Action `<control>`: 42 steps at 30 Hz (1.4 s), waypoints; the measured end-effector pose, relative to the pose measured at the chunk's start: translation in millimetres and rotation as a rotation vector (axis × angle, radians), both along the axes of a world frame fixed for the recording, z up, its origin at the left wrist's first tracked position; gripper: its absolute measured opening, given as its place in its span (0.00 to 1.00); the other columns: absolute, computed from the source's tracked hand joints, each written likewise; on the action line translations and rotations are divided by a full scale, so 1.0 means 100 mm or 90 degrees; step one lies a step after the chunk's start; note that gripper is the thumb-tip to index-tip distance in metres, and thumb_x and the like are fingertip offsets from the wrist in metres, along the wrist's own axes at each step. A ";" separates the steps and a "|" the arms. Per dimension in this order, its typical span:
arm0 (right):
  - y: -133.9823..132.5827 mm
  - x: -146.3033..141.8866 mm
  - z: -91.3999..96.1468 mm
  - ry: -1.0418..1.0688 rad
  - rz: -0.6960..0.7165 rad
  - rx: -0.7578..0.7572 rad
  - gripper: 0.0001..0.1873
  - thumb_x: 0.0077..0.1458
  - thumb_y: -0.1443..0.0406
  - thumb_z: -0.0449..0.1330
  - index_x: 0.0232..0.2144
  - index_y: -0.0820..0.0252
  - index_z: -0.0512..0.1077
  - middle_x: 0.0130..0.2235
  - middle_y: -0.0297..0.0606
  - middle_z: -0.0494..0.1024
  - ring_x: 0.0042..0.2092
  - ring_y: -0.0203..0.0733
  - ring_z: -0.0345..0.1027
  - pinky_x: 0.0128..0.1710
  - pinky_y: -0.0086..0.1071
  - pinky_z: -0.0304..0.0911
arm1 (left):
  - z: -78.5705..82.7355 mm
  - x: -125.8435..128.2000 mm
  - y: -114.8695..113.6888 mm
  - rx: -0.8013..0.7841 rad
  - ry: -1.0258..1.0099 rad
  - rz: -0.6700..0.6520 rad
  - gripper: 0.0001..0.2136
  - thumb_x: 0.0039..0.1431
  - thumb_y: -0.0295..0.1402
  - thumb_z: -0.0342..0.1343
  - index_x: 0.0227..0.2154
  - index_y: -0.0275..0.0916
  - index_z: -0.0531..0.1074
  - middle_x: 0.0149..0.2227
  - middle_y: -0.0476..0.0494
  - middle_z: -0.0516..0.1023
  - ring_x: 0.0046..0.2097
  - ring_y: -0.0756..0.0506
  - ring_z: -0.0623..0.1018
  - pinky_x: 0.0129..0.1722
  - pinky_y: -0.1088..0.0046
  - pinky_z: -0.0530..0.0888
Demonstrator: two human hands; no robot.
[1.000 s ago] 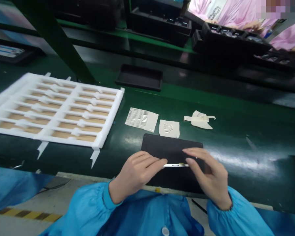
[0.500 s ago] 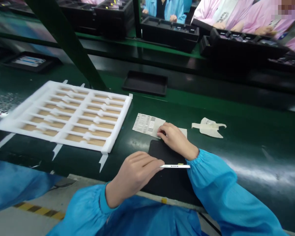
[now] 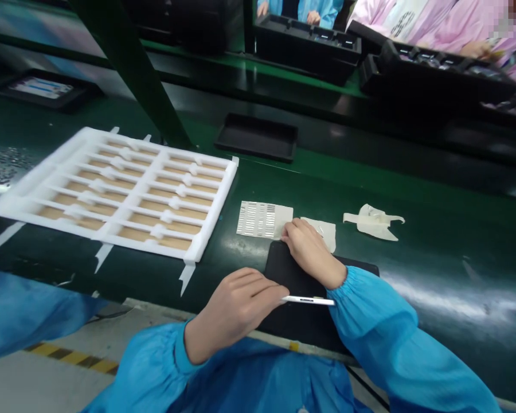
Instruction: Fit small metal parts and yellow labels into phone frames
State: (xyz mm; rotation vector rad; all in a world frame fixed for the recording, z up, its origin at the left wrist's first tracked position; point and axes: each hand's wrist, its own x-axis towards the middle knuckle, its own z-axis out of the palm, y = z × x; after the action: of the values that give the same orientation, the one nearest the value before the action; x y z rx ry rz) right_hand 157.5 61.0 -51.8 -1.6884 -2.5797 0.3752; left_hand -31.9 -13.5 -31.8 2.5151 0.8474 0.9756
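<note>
- Our left hand (image 3: 234,307) holds the strip (image 3: 308,300) level, its fingers pressed together around the strip's near end (the thumb is hidden, so we cannot see the full pinch).
- The strip lies across the mat (image 3: 284,269), at 1 o'clock from that hand.
- It looks thin, light and fairly stiff, probably metal, and may bend or mark easily, so we judge its narrow edges or end the best place to hold.
- Our right hand (image 3: 312,252) reaches across, its fingers curled together, their tips at the sheet's (image 3: 262,219) lower right corner; we cannot tell whether they pinch anything.
- The small paper (image 3: 324,232) sits just beside that hand at 1 o'clock, with the film (image 3: 374,222) farther out at 2 o'clock.
- The foam tray (image 3: 217,209) lies at 10 o'clock on the bench (image 3: 447,252).
</note>
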 end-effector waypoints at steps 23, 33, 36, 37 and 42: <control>0.22 0.24 0.23 0.201 -0.037 -0.212 0.03 0.61 0.67 0.56 0.33 0.57 0.69 0.32 0.33 0.73 0.33 0.37 0.66 0.33 0.29 0.56 | -0.01 -0.01 -0.07 -0.007 0.027 0.000 0.05 0.65 0.23 0.53 0.41 0.35 0.72 0.33 0.46 0.80 0.33 0.47 0.78 0.35 0.68 0.74; 0.03 0.19 0.04 0.504 -0.127 -0.074 0.05 0.63 0.66 0.52 0.33 0.57 0.63 0.32 0.32 0.68 0.34 0.38 0.63 0.36 0.31 0.57 | 0.09 0.11 -0.02 0.050 0.062 0.003 0.07 0.64 0.21 0.52 0.41 0.34 0.73 0.34 0.45 0.81 0.34 0.46 0.79 0.36 0.67 0.75; 0.00 0.20 0.04 0.489 -0.120 -0.053 0.05 0.65 0.66 0.48 0.35 0.55 0.62 0.29 0.30 0.67 0.31 0.37 0.62 0.33 0.31 0.55 | 0.08 0.14 -0.01 0.067 0.077 0.010 0.07 0.65 0.21 0.52 0.41 0.34 0.73 0.35 0.45 0.81 0.34 0.46 0.79 0.37 0.67 0.75; 0.00 0.21 0.05 0.482 -0.113 -0.037 0.05 0.65 0.66 0.48 0.35 0.55 0.62 0.29 0.29 0.67 0.31 0.37 0.62 0.33 0.31 0.55 | 0.08 0.15 -0.02 0.074 0.083 0.014 0.07 0.65 0.21 0.52 0.42 0.34 0.72 0.35 0.45 0.81 0.34 0.46 0.79 0.37 0.67 0.75; -0.02 0.23 0.00 0.508 -0.112 -0.025 0.05 0.62 0.66 0.53 0.32 0.57 0.65 0.34 0.34 0.67 0.36 0.39 0.64 0.38 0.32 0.60 | 0.10 0.19 -0.05 0.084 0.118 0.025 0.07 0.65 0.22 0.51 0.41 0.34 0.73 0.35 0.45 0.81 0.35 0.45 0.80 0.38 0.66 0.76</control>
State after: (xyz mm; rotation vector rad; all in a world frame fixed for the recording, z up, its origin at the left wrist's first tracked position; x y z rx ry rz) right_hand 180.7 58.9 -52.0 -1.3635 -1.8388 0.8755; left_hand -12.8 -18.5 -22.3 2.7441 0.9169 0.8458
